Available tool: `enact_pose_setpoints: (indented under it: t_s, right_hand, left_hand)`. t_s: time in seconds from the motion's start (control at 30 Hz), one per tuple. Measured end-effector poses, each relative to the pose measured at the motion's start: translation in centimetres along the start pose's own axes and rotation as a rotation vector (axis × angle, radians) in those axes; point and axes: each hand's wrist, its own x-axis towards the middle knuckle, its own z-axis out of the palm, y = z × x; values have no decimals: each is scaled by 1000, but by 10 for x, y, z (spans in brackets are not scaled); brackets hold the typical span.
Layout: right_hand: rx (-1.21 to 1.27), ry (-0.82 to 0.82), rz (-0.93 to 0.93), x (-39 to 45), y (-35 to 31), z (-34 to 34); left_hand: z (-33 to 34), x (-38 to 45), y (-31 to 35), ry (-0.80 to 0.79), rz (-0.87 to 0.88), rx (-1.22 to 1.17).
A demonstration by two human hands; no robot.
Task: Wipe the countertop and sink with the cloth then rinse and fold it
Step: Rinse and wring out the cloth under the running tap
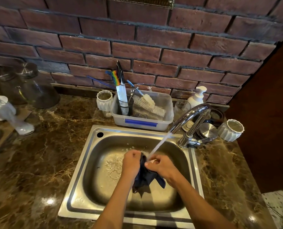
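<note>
A dark blue cloth (145, 177) hangs bunched over the steel sink (81, 164), gripped from both sides. My left hand (131, 161) clutches its left upper part and my right hand (160, 164) pinches its top right. Water streams from the chrome faucet (189, 118) onto the top of the cloth between my hands. The cloth's lower corners dangle above the wet sink bottom. Brown marble countertop (46, 156) surrounds the sink.
Behind the sink stands a clear plastic tub (142, 123) with a knife, brushes and a scourer. White ribbed cups (104, 101) (231, 130), a soap pump bottle (197, 96), steel lids and glass jars (36, 86) sit along the brick wall. White ceramic pieces (10, 113) stand at left.
</note>
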Motion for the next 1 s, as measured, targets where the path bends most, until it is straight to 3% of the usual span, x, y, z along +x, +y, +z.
enact_pose_setpoints:
  t_s: [0.13, 0.23, 0.33, 0.43, 0.5, 0.57, 0.63, 0.73, 0.9, 1.0]
  right_hand:
    - [-83, -56, -11, 0, 15, 3]
    - [279, 55, 82, 3, 13, 6]
    - [557, 77, 168, 7, 5, 15]
    - [783, 138, 261, 6, -2, 27]
    - [935, 170, 314, 6, -5, 30]
    - [1047, 175, 361, 6, -6, 29]
    - [1062, 160, 386, 7, -3, 29]
    - [973, 166, 426, 8, 2, 30]
    - [743, 356, 434, 13, 6, 40]
    - [917, 485, 470, 12, 13, 58]
  left_hand:
    - [-1, 12, 13, -81, 29, 43]
    - [-3, 19, 7, -93, -28, -7]
    - [3, 13, -15, 137, -104, -95]
    - [14, -1, -39, 337, -342, -177]
    - [24, -3, -52, 302, -520, -320]
    - [34, -3, -57, 152, -569, -468]
    - [41, -3, -56, 51, -533, -519]
    - [42, 0, -53, 40, -507, -692]
    - [34, 8, -47, 41, -553, -828]
    - [38, 7, -40, 13, -536, -851]
